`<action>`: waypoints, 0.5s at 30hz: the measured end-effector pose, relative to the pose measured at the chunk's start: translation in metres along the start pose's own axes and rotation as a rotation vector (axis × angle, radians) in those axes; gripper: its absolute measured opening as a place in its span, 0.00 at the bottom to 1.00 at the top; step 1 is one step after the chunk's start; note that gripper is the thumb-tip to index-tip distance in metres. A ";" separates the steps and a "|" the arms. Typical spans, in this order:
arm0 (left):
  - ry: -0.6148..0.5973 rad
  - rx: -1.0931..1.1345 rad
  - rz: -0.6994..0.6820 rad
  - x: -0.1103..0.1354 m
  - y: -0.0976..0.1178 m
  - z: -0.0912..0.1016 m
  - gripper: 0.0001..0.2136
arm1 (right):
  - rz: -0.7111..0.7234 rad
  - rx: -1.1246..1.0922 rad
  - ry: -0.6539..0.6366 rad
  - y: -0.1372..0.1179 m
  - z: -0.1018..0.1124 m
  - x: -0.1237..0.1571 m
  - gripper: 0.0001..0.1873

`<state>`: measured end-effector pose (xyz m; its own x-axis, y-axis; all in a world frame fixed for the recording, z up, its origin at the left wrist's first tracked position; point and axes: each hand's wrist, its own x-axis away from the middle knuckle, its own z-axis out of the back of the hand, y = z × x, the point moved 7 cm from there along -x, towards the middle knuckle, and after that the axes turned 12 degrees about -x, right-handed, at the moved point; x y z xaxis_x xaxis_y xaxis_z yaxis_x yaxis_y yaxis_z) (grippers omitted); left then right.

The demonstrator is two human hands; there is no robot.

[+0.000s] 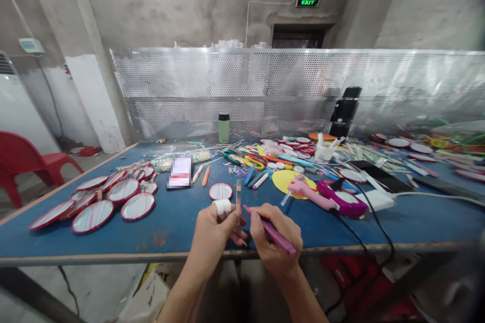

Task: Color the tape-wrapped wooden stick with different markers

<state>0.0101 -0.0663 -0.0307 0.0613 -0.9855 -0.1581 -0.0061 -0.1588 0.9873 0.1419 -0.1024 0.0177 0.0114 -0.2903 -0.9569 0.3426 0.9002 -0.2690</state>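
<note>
My left hand (217, 229) pinches an upright wooden craft stick (238, 196) with coloured bands on it. A white wrap (222, 206) covers one of its fingers. In my right hand (278, 234) is a pink-purple marker (278, 238), its tip close to the stick; whether they touch I cannot tell. Just beyond my left hand lies a round red-rimmed disc (221, 192). Further off are a blue marker (249, 175) and a white marker with a pink tip (260, 180). A pink and purple hot glue gun (333, 199) rests on the right, near a yellow disc (290, 183).
Several red-rimmed discs (93, 216) are piled at the left. Behind them lies a phone (180, 171). A green bottle (224, 127) stands at the back before a perforated metal panel (197, 81). Cables (375, 212) cross the right side near a black phone (382, 176) and a white cup (325, 152).
</note>
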 end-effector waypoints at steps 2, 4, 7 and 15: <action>0.001 0.005 0.000 0.000 0.001 0.000 0.12 | 0.000 -0.004 -0.004 0.000 -0.001 0.000 0.05; 0.003 0.011 -0.002 0.000 0.001 0.000 0.12 | -0.005 -0.016 -0.013 0.001 -0.002 0.000 0.05; 0.006 0.013 -0.004 -0.001 0.002 0.000 0.12 | -0.008 -0.038 -0.024 0.000 -0.002 -0.001 0.05; 0.006 0.005 0.002 0.000 0.003 -0.001 0.12 | 0.000 -0.054 -0.022 0.000 -0.003 -0.002 0.05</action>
<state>0.0110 -0.0669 -0.0273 0.0676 -0.9854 -0.1559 -0.0115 -0.1571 0.9875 0.1391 -0.1008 0.0190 0.0319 -0.2969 -0.9544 0.2916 0.9161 -0.2752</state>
